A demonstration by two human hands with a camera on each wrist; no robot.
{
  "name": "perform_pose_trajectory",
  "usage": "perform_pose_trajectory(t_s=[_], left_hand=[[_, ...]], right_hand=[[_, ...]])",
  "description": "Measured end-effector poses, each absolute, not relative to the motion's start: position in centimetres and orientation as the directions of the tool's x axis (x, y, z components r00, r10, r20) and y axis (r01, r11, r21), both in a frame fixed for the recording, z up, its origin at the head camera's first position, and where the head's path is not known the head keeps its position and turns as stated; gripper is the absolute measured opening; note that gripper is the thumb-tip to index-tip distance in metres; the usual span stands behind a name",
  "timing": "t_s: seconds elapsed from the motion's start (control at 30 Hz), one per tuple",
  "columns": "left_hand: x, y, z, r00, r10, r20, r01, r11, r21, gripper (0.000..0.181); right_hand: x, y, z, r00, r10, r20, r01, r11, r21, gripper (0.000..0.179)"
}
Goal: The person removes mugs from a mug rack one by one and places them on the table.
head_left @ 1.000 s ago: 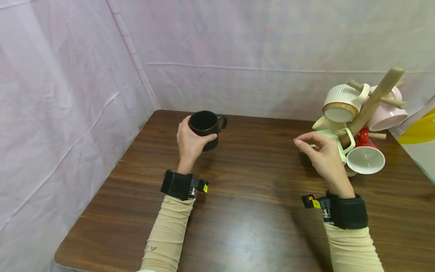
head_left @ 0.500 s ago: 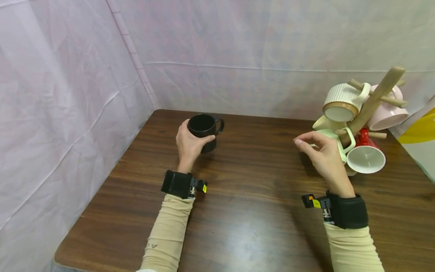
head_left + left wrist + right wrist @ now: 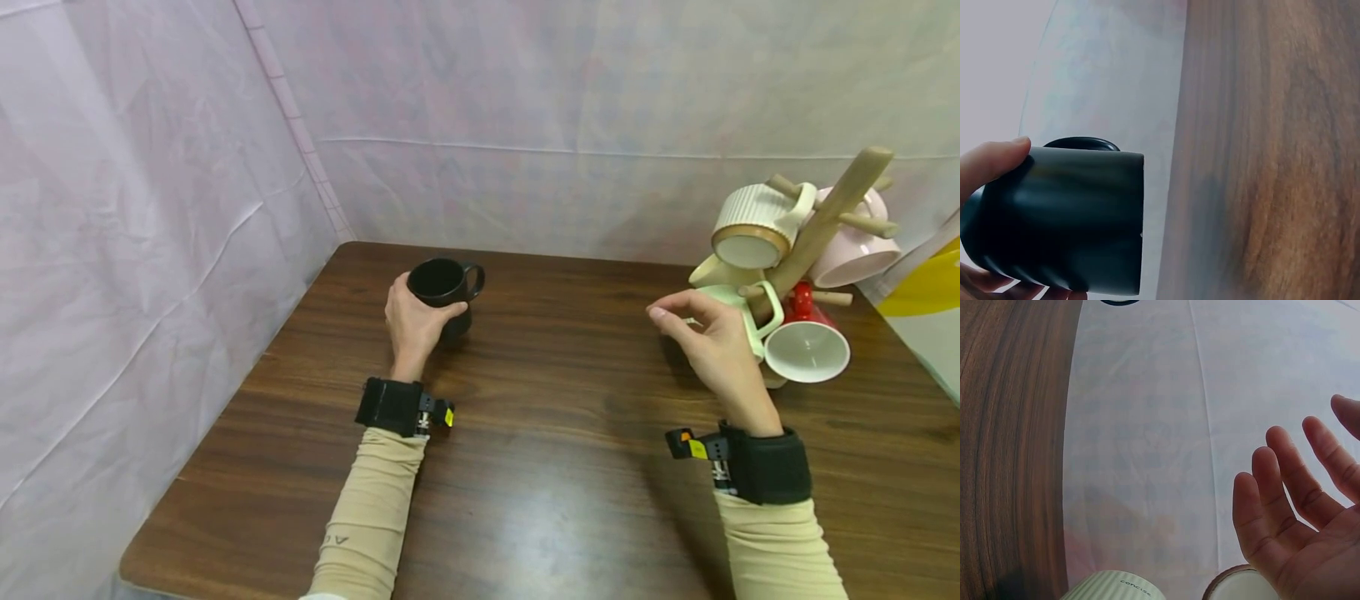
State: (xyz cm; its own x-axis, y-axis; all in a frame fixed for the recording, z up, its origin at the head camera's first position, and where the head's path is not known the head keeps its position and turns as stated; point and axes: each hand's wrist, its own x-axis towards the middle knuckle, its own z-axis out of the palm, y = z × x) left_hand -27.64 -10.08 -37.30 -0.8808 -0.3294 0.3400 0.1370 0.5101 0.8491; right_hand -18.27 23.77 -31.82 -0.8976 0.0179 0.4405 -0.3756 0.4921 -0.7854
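In the head view, my left hand [image 3: 417,321] grips a black mug [image 3: 450,318] round its side, thumb and fingers on opposite sides. The mug is upright, its handle pointing right and away. Seen in the left wrist view, the black mug [image 3: 1066,219] has a plain glossy wall, and the table lies beyond its base. My right hand [image 3: 708,337] holds nothing, its fingers loosely bent in front of a pale green mug [image 3: 756,337] on a wooden mug tree [image 3: 832,204]. The right wrist view shows the palm and loosely spread fingers [image 3: 1294,478].
Also on the tree are a ribbed white mug [image 3: 752,225], a pink mug [image 3: 855,250], a pale yellow mug [image 3: 712,273] and a red mug [image 3: 808,346] with a white inside. A brown wooden table [image 3: 540,400] lies below. Pale cloth [image 3: 525,100] hangs behind and at left.
My left hand has moved the black mug slightly left, nearer and lower in the head view. The right hand and the mug tree have stayed in place.
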Motion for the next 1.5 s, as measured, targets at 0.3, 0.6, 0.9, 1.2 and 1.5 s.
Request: perform_pose_trajectory(t_s=[0.3, 0.6, 0.9, 1.2, 1.5], left_hand=[[-27.7, -10.3, -37.9, -0.888, -0.345, 0.303, 0.081, 0.531, 0.844, 0.086], [-28.1, -10.6, -38.6, -0.901, -0.338, 0.273, 0.046, 0.550, 0.834, 0.088], [-28.3, -10.8, -38.9, -0.902, -0.335, 0.272, 0.048, 0.550, 0.834, 0.087], [-28.3, -11.2, -39.3, -0.915, -0.330, 0.230, 0.018, 0.537, 0.844, 0.090], [-28.4, -11.2, -39.6, -0.935, -0.288, 0.207, 0.018, 0.543, 0.840, 0.092]], right_hand=[[-18.4, 23.7, -31.8, -0.898, 0.012, 0.439, -0.377, 0.491, -0.785, 0.017], [-18.4, 23.7, -31.7, -0.900, 0.012, 0.436, -0.375, 0.491, -0.787, 0.018], [-18.4, 23.7, -31.6, -0.903, 0.013, 0.430, -0.369, 0.491, -0.789, 0.019], [-18.1, 23.6, -31.3, -0.896, 0.015, 0.445, -0.380, 0.495, -0.782, 0.022], [-17.9, 23.8, -31.4, -0.894, 0.028, 0.448, -0.380, 0.484, -0.788, 0.022]])
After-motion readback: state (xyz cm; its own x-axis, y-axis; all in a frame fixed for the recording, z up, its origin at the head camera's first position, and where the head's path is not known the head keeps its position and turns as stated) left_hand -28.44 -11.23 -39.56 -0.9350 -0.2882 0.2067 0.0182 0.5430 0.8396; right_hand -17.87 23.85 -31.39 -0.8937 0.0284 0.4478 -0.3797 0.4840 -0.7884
